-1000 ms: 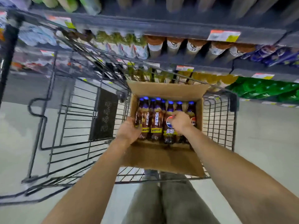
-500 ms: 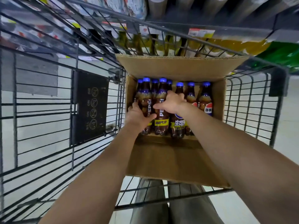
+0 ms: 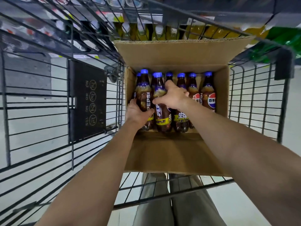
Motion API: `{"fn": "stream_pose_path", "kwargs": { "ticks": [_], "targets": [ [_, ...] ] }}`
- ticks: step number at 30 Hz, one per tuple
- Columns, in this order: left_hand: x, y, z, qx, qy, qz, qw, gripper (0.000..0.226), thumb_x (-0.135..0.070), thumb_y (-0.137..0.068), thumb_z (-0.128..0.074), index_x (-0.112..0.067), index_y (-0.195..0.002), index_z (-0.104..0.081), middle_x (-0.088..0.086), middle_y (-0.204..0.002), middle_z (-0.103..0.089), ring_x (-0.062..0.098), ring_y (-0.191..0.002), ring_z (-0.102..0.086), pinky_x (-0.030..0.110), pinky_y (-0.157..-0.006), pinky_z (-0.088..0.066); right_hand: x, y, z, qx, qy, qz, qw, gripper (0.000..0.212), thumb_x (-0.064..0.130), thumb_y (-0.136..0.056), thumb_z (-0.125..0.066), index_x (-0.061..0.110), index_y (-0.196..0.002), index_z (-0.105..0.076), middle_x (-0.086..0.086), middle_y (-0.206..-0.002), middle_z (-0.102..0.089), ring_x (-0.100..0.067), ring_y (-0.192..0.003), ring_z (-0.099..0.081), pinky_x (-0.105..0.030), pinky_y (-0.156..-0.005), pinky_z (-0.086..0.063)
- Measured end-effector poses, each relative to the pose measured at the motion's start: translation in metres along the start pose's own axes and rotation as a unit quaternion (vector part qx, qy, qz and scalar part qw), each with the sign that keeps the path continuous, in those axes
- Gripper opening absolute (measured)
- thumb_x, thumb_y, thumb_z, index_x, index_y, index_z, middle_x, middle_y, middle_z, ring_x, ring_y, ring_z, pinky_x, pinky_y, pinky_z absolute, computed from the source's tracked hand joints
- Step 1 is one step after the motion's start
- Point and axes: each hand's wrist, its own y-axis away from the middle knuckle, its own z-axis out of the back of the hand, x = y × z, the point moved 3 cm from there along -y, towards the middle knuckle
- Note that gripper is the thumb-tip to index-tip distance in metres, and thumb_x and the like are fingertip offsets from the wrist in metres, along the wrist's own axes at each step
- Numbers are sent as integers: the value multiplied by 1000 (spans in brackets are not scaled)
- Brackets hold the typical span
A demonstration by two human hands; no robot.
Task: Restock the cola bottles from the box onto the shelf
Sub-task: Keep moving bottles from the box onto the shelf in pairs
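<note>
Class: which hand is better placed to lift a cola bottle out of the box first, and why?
Left. The left hand already wraps the front-left bottle; the right hand lies spread across several bottles' shoulders.

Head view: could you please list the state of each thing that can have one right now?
Cardboard box: flaps open, sitting in the cart.
Cola bottles: capped, full, upright in the box.
Left hand: wrapped around the leftmost front bottle.
Right hand: fingers on the next bottle.
Wire cart: holding the box.
</note>
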Motion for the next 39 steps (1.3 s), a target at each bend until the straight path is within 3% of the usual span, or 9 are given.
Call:
{"fn": "stream_pose_path", "kwargs": {
  "ticks": [4, 8, 12, 18, 25, 28, 31, 37, 39],
  "targets": [
    [3, 10, 8, -2, 63, -13, 998, 84, -43, -71, -89, -19, -141, -48, -5, -122, -65, 16, -110, -64, 24, -89, -51, -13, 13, 0, 11, -124, 30, 992, 90, 40, -68, -90, 21, -142, -43, 5, -121, -55, -15, -108, -52, -24, -81, -47],
    [1, 27, 18, 24, 153, -33, 987, 79, -29, -71, -92, -18, -137, -50, -7, -112, -67, 15, -107, -67, 29, -91, -56, -23, 30, -2, -1, -228, 28, 973, 115, 52, -43, -97, 23, -144, -49, 3, -130, -64, -18, -118, -62, -40, -101, -53],
    [-10, 48, 38, 45, 159, -84, 983, 74, -17, -73, -91, -17, -133, -50, -11, -108, -66, 7, -103, -68, 28, -92, -57, -15, 63, 13, -17, -326, 35, 944, 87, 17, -65, -94, 12, -140, -51, 4, -118, -69, -14, -107, -68, -29, -95, -55],
    [-28, 74, 76, 89, 140, -130, 978, 79, -16, -71, -91, -22, -136, -48, -8, -119, -69, 8, -110, -68, 36, -101, -56, -2, 111, 48, -74, -412, 56, 906, 47, 16, -70, -91, 12, -112, -70, 5, -95, -78, -8, -89, -75, -28, -84, -57],
    [-74, 121, 117, 75, 148, -194, 967, 65, -8, -77, -88, -19, -129, -51, -13, -110, -67, -16, -85, -66, 9, -79, -54, 11, 178, 94, -106, -405, 110, 901, 47, 16, -77, -87, 14, -118, -64, -2, -110, -76, -15, -102, -72, -37, -98, -55],
    [-103, 153, 134, 77, 151, -231, 958, 67, -17, -73, -92, -21, -127, -52, -5, -116, -70, 1, -101, -69, 28, -95, -57, 11, 217, 121, -121, -395, 120, 903, 45, 23, -78, -86, 29, -110, -56, 8, -107, -73, -2, -96, -70, -29, -94, -53],
    [-135, 182, 143, 75, 144, -270, 949, 77, -36, -60, -93, -27, -124, -53, -6, -119, -71, 11, -108, -70, 42, -100, -56, 12, 253, 151, -151, -376, 138, 904, 74, 51, -60, -89, 29, -121, -52, 7, -115, -73, -15, -107, -69, -45, -102, -52],
    [-224, 263, 148, 58, 117, -372, 919, 72, -26, -70, -94, -22, -127, -51, -11, -115, -70, 1, -101, -68, 29, -95, -54, 0, 338, 231, -194, -402, 188, 875, 52, 24, -77, -85, 27, -115, -49, -3, -112, -72, -21, -107, -69, -50, -104, -50],
    [-252, 287, 145, 54, 105, -406, 906, 71, -23, -72, -93, -20, -130, -51, -12, -115, -69, -4, -100, -66, 25, -94, -53, -11, 362, 256, -218, -391, 201, 871, 55, 30, -73, -86, 30, -113, -47, 0, -107, -74, -21, -104, -70, -52, -102, -51]
  ]
}}
